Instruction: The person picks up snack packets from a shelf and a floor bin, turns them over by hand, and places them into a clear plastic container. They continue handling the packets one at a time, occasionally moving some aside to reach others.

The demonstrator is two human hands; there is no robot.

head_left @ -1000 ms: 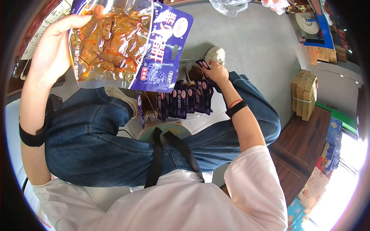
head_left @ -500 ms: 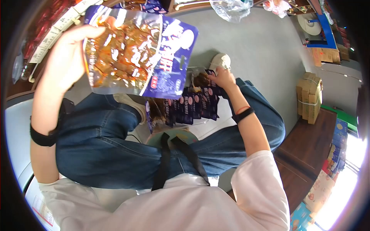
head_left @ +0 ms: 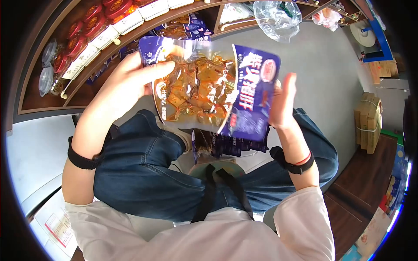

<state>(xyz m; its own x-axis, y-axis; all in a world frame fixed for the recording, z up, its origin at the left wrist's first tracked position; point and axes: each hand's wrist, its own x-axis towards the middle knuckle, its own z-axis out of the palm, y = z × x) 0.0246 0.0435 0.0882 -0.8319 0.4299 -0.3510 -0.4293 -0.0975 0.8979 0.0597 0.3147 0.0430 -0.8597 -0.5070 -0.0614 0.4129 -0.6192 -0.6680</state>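
A large purple food packet (head_left: 204,87) with a clear window shows brown pieces inside. My left hand (head_left: 126,85) grips its left end, thumb across the front. At the packet's right end is my right hand (head_left: 284,102), thumb upright beside the purple edge and its other fingers partly hidden behind the packet; it appears to hold that end. Below and behind the held packet, a row of similar purple packets (head_left: 230,145) stands between my knees, partly covered by it.
A shelf (head_left: 65,98) at upper left holds red-lidded jars (head_left: 93,24) and more purple packets (head_left: 185,28). Clear plastic bags (head_left: 278,19) hang at the top. Strapped cardboard (head_left: 368,122) stands at the right beside a brown wooden surface (head_left: 359,182).
My right hand has left the row of packets and come up to the right end of the held packet. That packet has moved right and lower in view.
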